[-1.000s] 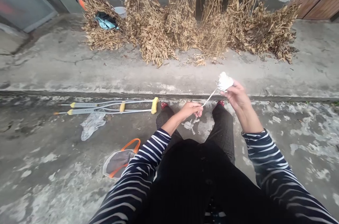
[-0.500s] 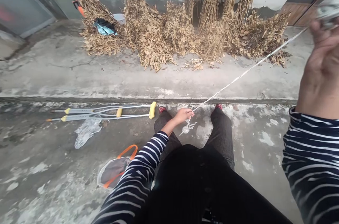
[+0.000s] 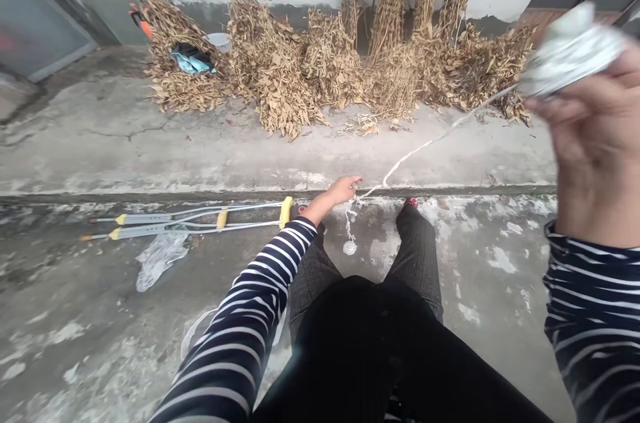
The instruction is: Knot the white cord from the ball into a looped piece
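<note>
Raised at the right, my right hand (image 3: pixel 593 116) grips a bundle of wound white rope (image 3: pixel 575 59), blurred by motion. From it a length of white twisted rope (image 3: pixel 435 141) runs down to the left, slightly slack and kinked near its low end. My left hand (image 3: pixel 343 191) is closed on the rope in front of my legs, its fingertips small in view. Under that hand dangles the tail of the rope, ending in a small round white clump (image 3: pixel 349 247) between my knees.
Yellow-padded crutches (image 3: pixel 200 219) lie on the concrete at left, with a clear plastic bag (image 3: pixel 161 256) beside them. A low concrete step edge (image 3: pixel 450 191) crosses ahead. Dry plant stalks (image 3: pixel 285 69) are heaped against the wall, with tied bundles (image 3: pixel 393 3) standing behind.
My right hand with the rope bundle has come inward to the left. The taut rope has slackened. My left hand has risen slightly, and the clump hangs lower beneath it.
</note>
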`<action>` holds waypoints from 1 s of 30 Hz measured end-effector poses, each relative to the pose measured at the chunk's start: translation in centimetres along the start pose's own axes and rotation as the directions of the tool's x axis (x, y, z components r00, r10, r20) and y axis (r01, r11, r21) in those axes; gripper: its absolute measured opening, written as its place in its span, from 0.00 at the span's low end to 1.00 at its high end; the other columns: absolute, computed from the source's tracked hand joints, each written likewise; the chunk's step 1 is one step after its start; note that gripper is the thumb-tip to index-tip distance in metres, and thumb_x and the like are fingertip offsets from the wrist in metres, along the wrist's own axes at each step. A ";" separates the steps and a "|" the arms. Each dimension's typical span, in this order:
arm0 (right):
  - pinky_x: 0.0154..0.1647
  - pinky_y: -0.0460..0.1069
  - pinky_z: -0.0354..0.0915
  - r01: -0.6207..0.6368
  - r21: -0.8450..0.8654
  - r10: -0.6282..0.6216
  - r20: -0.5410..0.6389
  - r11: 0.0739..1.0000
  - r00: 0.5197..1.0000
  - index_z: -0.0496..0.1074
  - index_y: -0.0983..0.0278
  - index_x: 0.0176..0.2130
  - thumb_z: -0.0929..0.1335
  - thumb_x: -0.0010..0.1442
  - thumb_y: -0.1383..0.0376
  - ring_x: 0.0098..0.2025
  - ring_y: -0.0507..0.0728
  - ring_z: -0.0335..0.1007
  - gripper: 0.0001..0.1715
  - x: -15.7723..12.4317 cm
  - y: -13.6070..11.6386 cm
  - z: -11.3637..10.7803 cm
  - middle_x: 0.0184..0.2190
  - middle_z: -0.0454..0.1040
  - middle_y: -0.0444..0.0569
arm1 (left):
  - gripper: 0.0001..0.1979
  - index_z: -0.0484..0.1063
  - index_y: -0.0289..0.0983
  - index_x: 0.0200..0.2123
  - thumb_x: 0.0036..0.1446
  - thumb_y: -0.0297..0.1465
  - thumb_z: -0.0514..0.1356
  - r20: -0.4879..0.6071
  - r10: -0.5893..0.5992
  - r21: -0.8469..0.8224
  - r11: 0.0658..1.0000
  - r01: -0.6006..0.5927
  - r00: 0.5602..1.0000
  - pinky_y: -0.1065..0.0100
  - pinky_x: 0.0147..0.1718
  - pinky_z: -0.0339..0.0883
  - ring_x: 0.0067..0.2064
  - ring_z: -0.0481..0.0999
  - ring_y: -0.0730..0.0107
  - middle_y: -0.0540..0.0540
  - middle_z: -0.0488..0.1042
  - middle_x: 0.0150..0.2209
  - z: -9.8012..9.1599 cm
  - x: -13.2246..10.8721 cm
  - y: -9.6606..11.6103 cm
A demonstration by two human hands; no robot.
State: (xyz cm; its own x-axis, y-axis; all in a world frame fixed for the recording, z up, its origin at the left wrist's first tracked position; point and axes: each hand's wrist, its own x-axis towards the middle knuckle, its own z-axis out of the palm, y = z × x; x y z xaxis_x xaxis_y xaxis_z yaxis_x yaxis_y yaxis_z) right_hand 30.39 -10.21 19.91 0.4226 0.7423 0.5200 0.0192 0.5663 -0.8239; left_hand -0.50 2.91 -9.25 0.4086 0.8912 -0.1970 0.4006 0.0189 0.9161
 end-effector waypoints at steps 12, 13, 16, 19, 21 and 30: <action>0.44 0.56 0.82 -0.651 0.015 0.620 0.289 0.759 0.729 0.81 0.60 0.41 0.80 0.43 0.65 0.50 0.62 0.79 0.22 -10.1 10.6 5.8 0.48 0.81 0.48 | 0.23 0.75 0.35 0.54 0.55 0.32 0.69 -0.040 0.222 -0.570 0.796 -0.205 0.974 0.71 0.35 0.75 0.49 0.80 0.60 0.39 0.80 0.53 6.8 -5.4 8.8; 0.44 0.56 0.82 -0.661 0.011 0.629 0.296 0.750 0.718 0.81 0.60 0.41 0.80 0.43 0.64 0.50 0.62 0.79 0.22 -10.4 10.8 6.0 0.48 0.81 0.49 | 0.20 0.77 0.34 0.50 0.55 0.33 0.69 -0.058 0.212 -0.569 0.796 -0.207 0.976 0.72 0.33 0.74 0.46 0.80 0.62 0.40 0.82 0.49 7.0 -5.6 9.1; 0.44 0.55 0.82 -0.664 -0.006 0.636 0.293 0.748 0.714 0.80 0.60 0.44 0.80 0.44 0.64 0.49 0.61 0.79 0.24 -11.1 11.3 6.1 0.48 0.81 0.49 | 0.09 0.79 0.32 0.39 0.59 0.33 0.66 -0.069 0.192 -0.574 0.795 -0.197 0.979 0.73 0.31 0.72 0.36 0.80 0.68 0.43 0.82 0.35 7.5 -6.4 9.3; 0.44 0.54 0.82 -0.679 -0.003 0.655 0.267 0.735 0.708 0.80 0.60 0.45 0.80 0.43 0.65 0.47 0.61 0.80 0.27 -11.7 12.0 5.8 0.46 0.81 0.48 | 0.09 0.76 0.32 0.32 0.63 0.32 0.63 -0.028 0.194 -0.580 0.796 -0.174 0.981 0.74 0.28 0.71 0.28 0.77 0.74 0.47 0.78 0.26 7.5 -7.2 8.9; 0.42 0.53 0.82 -0.711 0.021 0.686 0.240 0.703 0.686 0.80 0.60 0.43 0.80 0.40 0.67 0.46 0.60 0.80 0.27 -12.0 12.6 5.4 0.44 0.82 0.47 | 0.10 0.75 0.31 0.31 0.64 0.30 0.61 0.007 0.179 -0.567 0.811 -0.144 0.984 0.75 0.26 0.69 0.26 0.75 0.76 0.48 0.76 0.25 7.3 -7.5 8.5; 0.36 0.47 0.79 -0.651 0.191 0.665 -0.012 0.734 0.747 0.76 0.62 0.36 0.73 0.41 0.76 0.35 0.51 0.77 0.19 -10.0 14.4 2.3 0.35 0.81 0.42 | 0.09 0.74 0.30 0.31 0.61 0.31 0.62 0.242 0.077 -0.512 0.857 0.061 0.967 0.74 0.28 0.72 0.28 0.77 0.75 0.45 0.77 0.27 6.0 -9.0 3.5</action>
State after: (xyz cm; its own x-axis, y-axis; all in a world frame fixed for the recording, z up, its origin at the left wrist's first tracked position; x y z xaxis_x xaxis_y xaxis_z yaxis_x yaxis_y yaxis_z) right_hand 24.39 -8.69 3.36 0.3388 0.9267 -0.1626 -0.4341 0.0007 -0.9008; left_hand 2.17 -7.77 -6.41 0.6246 0.7535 -0.2052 -0.0521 0.3023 0.9518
